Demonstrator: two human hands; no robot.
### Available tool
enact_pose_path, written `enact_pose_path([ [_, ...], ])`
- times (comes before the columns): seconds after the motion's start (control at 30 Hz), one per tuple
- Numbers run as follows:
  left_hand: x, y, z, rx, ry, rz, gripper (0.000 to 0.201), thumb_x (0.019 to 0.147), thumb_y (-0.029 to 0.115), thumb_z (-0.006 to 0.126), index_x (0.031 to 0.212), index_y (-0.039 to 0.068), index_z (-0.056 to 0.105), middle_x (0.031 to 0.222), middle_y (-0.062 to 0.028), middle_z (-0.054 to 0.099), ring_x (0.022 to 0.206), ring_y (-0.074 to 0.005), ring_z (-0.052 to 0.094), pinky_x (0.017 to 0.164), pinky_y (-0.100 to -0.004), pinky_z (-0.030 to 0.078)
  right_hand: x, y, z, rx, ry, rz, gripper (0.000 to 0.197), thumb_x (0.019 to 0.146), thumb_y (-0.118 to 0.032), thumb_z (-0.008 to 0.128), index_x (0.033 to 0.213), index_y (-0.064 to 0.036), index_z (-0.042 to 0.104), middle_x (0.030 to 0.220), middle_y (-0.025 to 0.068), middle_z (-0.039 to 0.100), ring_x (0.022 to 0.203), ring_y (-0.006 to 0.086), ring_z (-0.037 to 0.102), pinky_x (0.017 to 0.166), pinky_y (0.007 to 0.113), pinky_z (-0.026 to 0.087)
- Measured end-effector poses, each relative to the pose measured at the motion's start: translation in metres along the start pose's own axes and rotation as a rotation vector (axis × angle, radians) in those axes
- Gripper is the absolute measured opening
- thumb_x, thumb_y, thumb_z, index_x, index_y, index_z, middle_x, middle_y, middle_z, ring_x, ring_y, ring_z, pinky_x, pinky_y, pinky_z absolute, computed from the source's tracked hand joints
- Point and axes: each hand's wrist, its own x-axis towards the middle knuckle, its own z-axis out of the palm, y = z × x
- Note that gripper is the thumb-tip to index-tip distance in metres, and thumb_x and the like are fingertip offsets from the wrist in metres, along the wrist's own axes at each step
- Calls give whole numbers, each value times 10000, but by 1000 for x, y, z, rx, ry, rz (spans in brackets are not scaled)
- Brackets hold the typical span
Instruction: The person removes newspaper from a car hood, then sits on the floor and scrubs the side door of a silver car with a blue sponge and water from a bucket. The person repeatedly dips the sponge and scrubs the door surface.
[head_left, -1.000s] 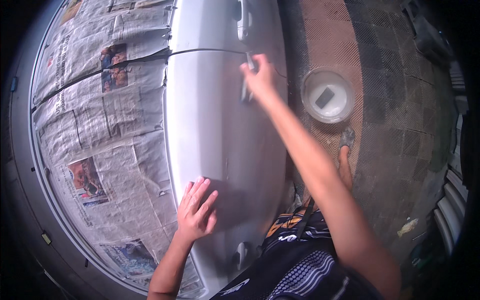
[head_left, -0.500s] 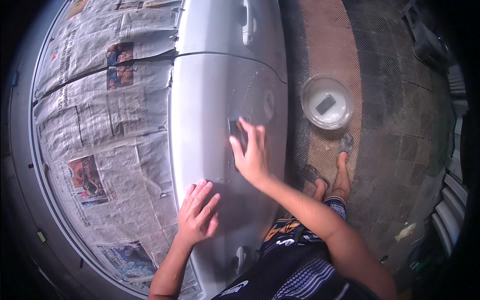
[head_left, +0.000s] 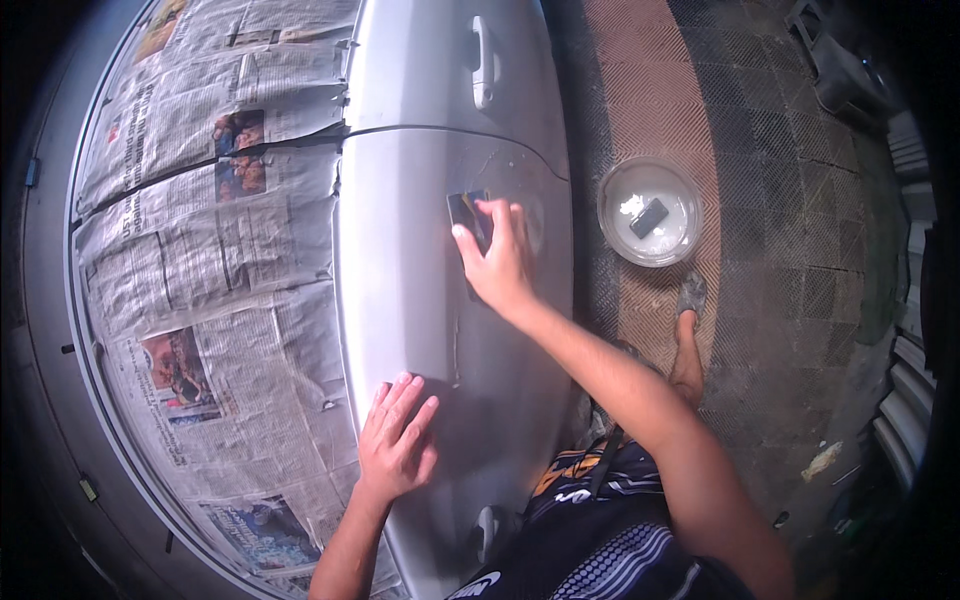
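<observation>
A silver car door (head_left: pixel 395 300) runs lengthwise in front of me, its painted surface wet in places. My right hand (head_left: pixel 500 255) presses a dark rectangular sanding block (head_left: pixel 468 215) flat against this panel, just short of the seam with the other door. The thumb and fingers grip the block's sides and cover part of it. Nearer to me, my left hand (head_left: pixel 398 440) lies on the door by its left edge. It holds nothing, and its fingers are stretched out and apart.
Newspaper sheets (head_left: pixel 240 330) cover the car's windows on the left. On the patterned floor at the right stands a round clear tub (head_left: pixel 650 255) of whitish liquid with a grey block (head_left: pixel 649 217) in it. A door handle (head_left: pixel 483 65) juts out on the far door.
My right hand has slid the sanding block away from me along the door and slightly left. My left hand has stayed on the panel, and my view has shifted a little.
</observation>
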Motion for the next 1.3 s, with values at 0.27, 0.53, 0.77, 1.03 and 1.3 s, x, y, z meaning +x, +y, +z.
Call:
enact_pose_path([
  [0.27, 4, 2, -1, -7, 9, -2, 648, 697, 30, 632, 1342, 55, 694, 1474, -209, 610, 1425, -411, 546, 1214, -574, 381, 55, -4, 7, -42, 47, -22, 413, 938, -304, 722, 1208, -61, 526, 1183, 237, 555, 1091, 440, 602, 909, 544, 511],
  [0.53, 4, 3, -2, -8, 1, 1, 637, 700, 39, 638, 1335, 45, 695, 1471, -215, 611, 1417, -414, 553, 1215, -573, 381, 61, -18, -4, -101, -65, 48, 451, 978, -351, 679, 1274, -47, 529, 1265, 240, 563, 1202, 412, 590, 965, 541, 500],
  [0.77, 9, 2, -2, 2, 21, -7, 635, 692, 27, 629, 1323, 42, 699, 1445, -221, 631, 1404, -416, 567, 1209, -571, 388, 84, -7, 1, -134, -10, -8, 472, 984, -401, 665, 1286, -54, 561, 1275, 247, 588, 1152, 426, 619, 934, 522, 517],
  [1.03, 4, 1, 1, -18, 15, -23, 643, 692, 42, 601, 1328, 35, 697, 1454, -233, 620, 1413, -436, 554, 1218, -591, 360, -110, -14, -22, -6, -97, -131, 519, 939, -208, 761, 1347, 8, 524, 1183, 229, 566, 1086, 391, 616, 893, 524, 534],
  [1.3, 16, 4, -4, 5, 20, 15, 640, 717, 45, 629, 1354, 58, 686, 1486, -209, 602, 1419, -415, 551, 1210, -575, 382, 38, 17, -14, -108, 88, 57, 399, 999, -282, 673, 1263, -35, 503, 1179, 231, 554, 1074, 436, 604, 824, 544, 529],
])
